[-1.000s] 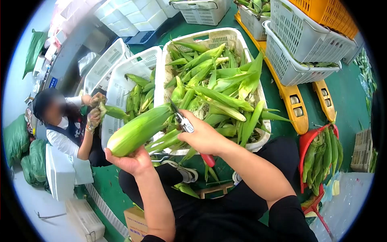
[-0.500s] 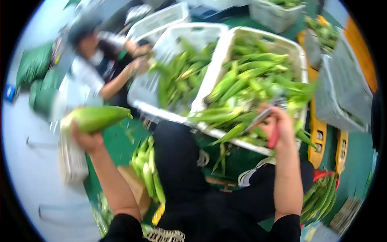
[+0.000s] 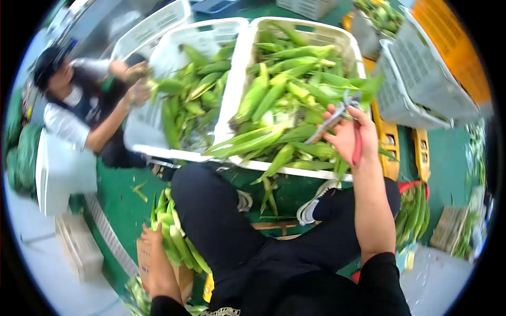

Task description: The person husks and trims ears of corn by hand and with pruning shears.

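Observation:
My right hand [image 3: 350, 138] is closed round pruning shears [image 3: 358, 145] with a red handle, their metal blades up and to the left over the right crate. Below the blades, ears of green-husked corn [image 3: 298, 92] fill the white crate [image 3: 252, 58] in front of me. At the lower left, my left hand [image 3: 153, 242] rests by a cardboard box [image 3: 143, 258], beside a stack of trimmed corn ears [image 3: 176, 239] next to my leg. Its fingertips look apart with no ear visible between them, though part of the hand's underside is hidden.
A second crate [image 3: 158, 124] of corn stands left of mine, where a co-worker [image 3: 79, 105] holds an ear. Stacked grey crates [image 3: 432, 84] and yellow rails [image 3: 389, 150] are at right. A red-rimmed container [image 3: 414, 210] of green ears sits beside my right knee.
My left hand has lowered from the upper left to the box and stack, and the corn ear it held is out of its grip. My right hand still holds the shears. The view has shifted.

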Action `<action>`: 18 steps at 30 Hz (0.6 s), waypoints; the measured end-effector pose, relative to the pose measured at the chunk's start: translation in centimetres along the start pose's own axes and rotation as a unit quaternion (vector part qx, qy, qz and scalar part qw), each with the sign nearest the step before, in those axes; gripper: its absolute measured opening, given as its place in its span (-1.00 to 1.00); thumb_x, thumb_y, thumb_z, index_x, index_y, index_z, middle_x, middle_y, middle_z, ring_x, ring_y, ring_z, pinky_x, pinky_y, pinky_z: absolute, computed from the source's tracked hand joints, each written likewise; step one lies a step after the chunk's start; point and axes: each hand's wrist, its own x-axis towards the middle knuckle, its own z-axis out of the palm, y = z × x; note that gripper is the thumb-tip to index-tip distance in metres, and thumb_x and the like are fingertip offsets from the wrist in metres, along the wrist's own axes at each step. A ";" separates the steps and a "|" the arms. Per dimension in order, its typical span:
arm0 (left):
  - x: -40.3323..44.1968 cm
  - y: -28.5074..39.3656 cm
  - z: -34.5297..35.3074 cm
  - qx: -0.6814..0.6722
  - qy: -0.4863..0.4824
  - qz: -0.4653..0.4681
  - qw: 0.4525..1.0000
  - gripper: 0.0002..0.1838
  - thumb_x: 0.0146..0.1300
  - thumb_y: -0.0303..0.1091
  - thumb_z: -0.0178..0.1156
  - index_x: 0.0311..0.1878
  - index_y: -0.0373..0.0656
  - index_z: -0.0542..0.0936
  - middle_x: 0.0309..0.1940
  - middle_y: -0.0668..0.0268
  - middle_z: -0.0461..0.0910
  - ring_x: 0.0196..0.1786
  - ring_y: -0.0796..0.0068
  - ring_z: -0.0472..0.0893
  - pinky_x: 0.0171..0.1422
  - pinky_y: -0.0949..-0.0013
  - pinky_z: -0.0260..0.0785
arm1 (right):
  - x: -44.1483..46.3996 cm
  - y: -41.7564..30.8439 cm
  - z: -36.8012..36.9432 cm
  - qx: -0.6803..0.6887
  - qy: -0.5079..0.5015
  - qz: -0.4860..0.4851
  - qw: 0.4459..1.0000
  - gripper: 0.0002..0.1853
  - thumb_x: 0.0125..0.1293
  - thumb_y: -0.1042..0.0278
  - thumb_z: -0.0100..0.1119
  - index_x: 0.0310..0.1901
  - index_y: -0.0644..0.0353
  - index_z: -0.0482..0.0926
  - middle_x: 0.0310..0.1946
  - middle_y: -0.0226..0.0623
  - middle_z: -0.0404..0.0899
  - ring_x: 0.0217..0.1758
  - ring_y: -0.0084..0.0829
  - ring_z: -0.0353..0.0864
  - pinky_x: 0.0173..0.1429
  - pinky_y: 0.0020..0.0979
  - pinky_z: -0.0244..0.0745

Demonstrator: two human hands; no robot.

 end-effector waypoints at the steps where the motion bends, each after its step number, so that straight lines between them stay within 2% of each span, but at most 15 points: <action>1: -3.4 4.9 -6.4 -0.053 -0.017 -0.024 0.998 0.00 0.00 0.15 0.48 0.51 0.24 0.23 0.40 0.08 0.24 0.47 -0.04 0.17 0.43 -0.11 0.21 | -0.1 -0.1 0.5 0.029 0.025 -0.012 0.999 -0.63 0.40 0.20 0.11 0.12 0.23 0.40 0.08 -0.10 0.57 0.13 -0.17 0.55 0.20 0.07 0.43; 2: -1.4 5.8 -6.5 -0.116 0.062 0.065 0.989 -0.08 0.09 -0.03 0.47 0.50 0.13 0.24 0.36 0.06 0.28 0.43 -0.07 0.24 0.44 -0.07 0.22 | -0.1 -0.4 0.6 0.078 0.020 -0.022 0.997 -0.69 0.36 0.23 0.16 0.04 0.16 0.39 0.10 -0.09 0.52 0.17 -0.17 0.49 0.28 0.09 0.33; 3: -1.2 9.0 -10.2 -0.215 0.137 0.229 0.940 -0.18 0.16 -0.23 0.43 0.47 -0.04 0.29 0.33 0.03 0.32 0.38 -0.05 0.33 0.44 -0.01 0.23 | -0.2 -0.4 1.0 0.127 0.013 -0.026 0.991 -0.73 0.32 0.25 0.20 -0.05 0.09 0.39 0.11 -0.08 0.47 0.20 -0.16 0.44 0.36 0.11 0.24; 4: -1.4 12.7 -13.5 -0.351 0.144 0.315 0.870 -0.34 0.26 -0.36 0.34 0.41 -0.20 0.34 0.31 0.01 0.35 0.29 0.06 0.45 0.38 0.09 0.30 | -0.7 0.0 1.9 0.107 0.008 -0.080 0.991 -0.74 0.31 0.24 0.21 -0.07 0.06 0.39 0.11 -0.07 0.43 0.22 -0.18 0.41 0.43 0.09 0.16; 5: -3.9 17.8 -18.5 -0.520 0.072 0.335 0.782 -0.46 0.34 -0.44 0.25 0.37 -0.24 0.38 0.27 0.05 0.40 0.17 0.25 0.54 0.28 0.23 0.38 | -0.8 0.1 2.3 0.114 -0.024 -0.078 0.990 -0.70 0.32 0.22 0.18 0.02 0.07 0.41 0.14 -0.04 0.44 0.25 -0.18 0.40 0.46 0.09 0.15; 6: -7.4 22.6 -24.2 -0.532 0.036 0.422 0.733 -0.52 0.38 -0.47 0.21 0.34 -0.23 0.40 0.15 0.14 0.51 0.04 0.40 0.59 0.19 0.34 0.42 | -1.0 -0.1 2.7 0.134 -0.077 -0.049 0.987 -0.66 0.32 0.22 0.16 0.08 0.08 0.41 0.17 -0.01 0.43 0.26 -0.17 0.41 0.46 0.09 0.18; 7: -9.0 26.0 -27.3 -0.504 -0.019 0.478 0.719 -0.55 0.40 -0.53 0.16 0.33 -0.26 0.39 0.05 0.21 0.54 0.15 0.45 0.52 0.26 0.39 0.37 | -1.2 -0.2 3.0 0.149 -0.131 -0.021 0.980 -0.61 0.33 0.22 0.14 0.15 0.10 0.42 0.21 0.01 0.43 0.28 -0.16 0.42 0.45 0.10 0.20; 8: -10.7 29.6 -29.3 -0.482 -0.042 0.531 0.696 -0.61 0.37 -0.48 0.21 0.24 -0.26 0.49 -0.04 0.26 0.60 -0.04 0.49 0.61 0.06 0.44 0.46 | -1.3 -0.1 3.2 0.132 -0.165 -0.035 0.977 -0.55 0.32 0.23 0.13 0.22 0.10 0.39 0.23 0.04 0.43 0.27 -0.15 0.44 0.44 0.11 0.23; 10: -16.7 38.3 -32.2 -0.458 -0.206 0.526 0.687 -0.71 0.40 -0.44 0.15 0.14 -0.30 0.57 -0.18 0.26 0.66 -0.16 0.51 0.66 -0.03 0.46 0.50 | -2.0 0.1 3.6 0.104 -0.198 -0.088 0.971 -0.47 0.31 0.26 0.12 0.31 0.12 0.35 0.26 0.07 0.44 0.24 -0.13 0.50 0.40 0.12 0.30; 11: -19.1 42.4 -32.6 -0.344 -0.212 0.578 0.709 -0.68 0.38 -0.41 0.12 0.15 -0.27 0.58 -0.23 0.15 0.71 -0.18 0.41 0.70 -0.04 0.34 0.53 | -2.3 -0.1 3.5 0.096 -0.202 -0.111 0.968 -0.45 0.30 0.27 0.12 0.33 0.13 0.34 0.26 0.04 0.44 0.25 -0.15 0.49 0.39 0.10 0.31; 12: -19.2 47.3 -29.6 -0.231 -0.166 0.649 0.705 -0.62 0.41 -0.35 0.09 0.23 -0.28 0.53 -0.18 0.14 0.73 -0.16 0.47 0.72 -0.07 0.39 0.54 | -2.1 -0.4 2.9 0.097 -0.215 -0.125 0.964 -0.43 0.32 0.23 0.12 0.35 0.13 0.33 0.29 0.04 0.42 0.28 -0.14 0.47 0.42 0.12 0.27; 13: -21.2 51.5 -27.7 -0.218 -0.216 0.631 0.713 -0.62 0.44 -0.28 0.06 0.20 -0.30 0.55 -0.14 0.04 0.72 -0.13 0.27 0.73 -0.01 0.27 0.54 | -1.9 -0.8 2.1 0.100 -0.228 -0.138 0.959 -0.42 0.34 0.18 0.12 0.37 0.14 0.32 0.32 0.04 0.39 0.31 -0.13 0.44 0.45 0.15 0.23; 15: -24.6 59.1 -23.3 -0.044 -0.074 0.624 0.777 -0.59 0.43 -0.18 0.06 0.14 -0.30 0.59 -0.10 -0.02 0.71 -0.04 0.05 0.70 0.08 0.14 0.52 | -2.2 -1.8 1.9 0.126 -0.190 -0.143 0.963 -0.43 0.32 0.21 0.14 0.35 0.15 0.33 0.28 0.02 0.43 0.28 -0.14 0.47 0.44 0.14 0.25; 17: -25.3 63.4 -19.5 0.211 -0.035 0.676 0.705 -0.59 0.37 -0.14 0.11 0.15 -0.18 0.63 -0.05 0.05 0.70 0.16 0.13 0.63 0.20 0.13 0.48 | -1.8 -2.7 1.6 0.141 -0.166 -0.151 0.964 -0.45 0.32 0.22 0.13 0.33 0.16 0.35 0.26 0.02 0.45 0.25 -0.15 0.50 0.42 0.14 0.27; 18: -26.4 64.8 -18.9 0.216 -0.084 0.621 0.749 -0.58 0.33 -0.13 0.15 0.15 -0.15 0.64 0.09 0.13 0.67 0.30 0.18 0.55 0.27 0.13 0.44 | -2.0 -3.3 1.9 0.134 -0.138 -0.153 0.969 -0.46 0.32 0.22 0.12 0.32 0.16 0.35 0.22 0.01 0.48 0.22 -0.17 0.51 0.39 0.12 0.31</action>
